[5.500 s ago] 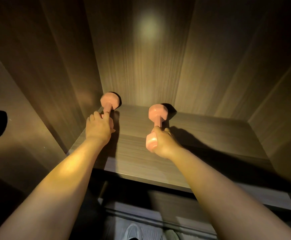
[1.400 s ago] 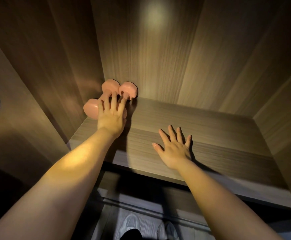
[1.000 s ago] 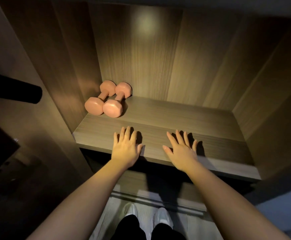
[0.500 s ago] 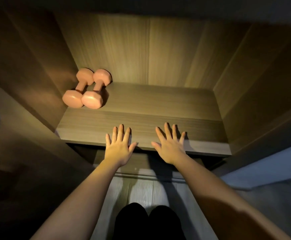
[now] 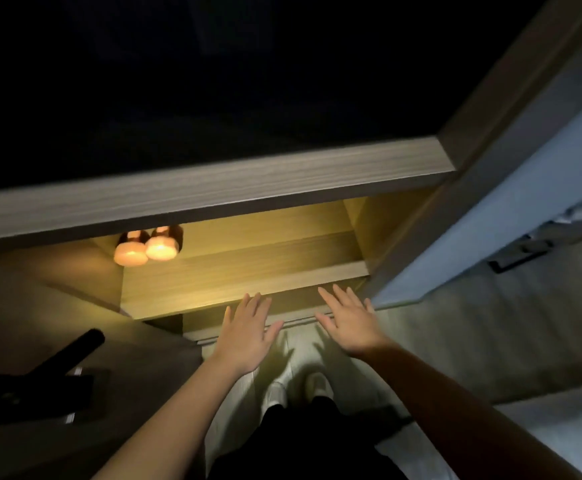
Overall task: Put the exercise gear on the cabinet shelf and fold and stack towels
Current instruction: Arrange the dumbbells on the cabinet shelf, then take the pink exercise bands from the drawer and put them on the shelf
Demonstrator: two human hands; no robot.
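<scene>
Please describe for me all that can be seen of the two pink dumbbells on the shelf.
The two dumbbells are pale pink, with what looks like a smooth matte coating. They lie side by side, close together and seemingly touching, at the left end of the lit wooden shelf, by its left wall. Only their near heads show clearly, brightly lit; the board above hides most of the rest. Nothing but the shelf touches them.
</scene>
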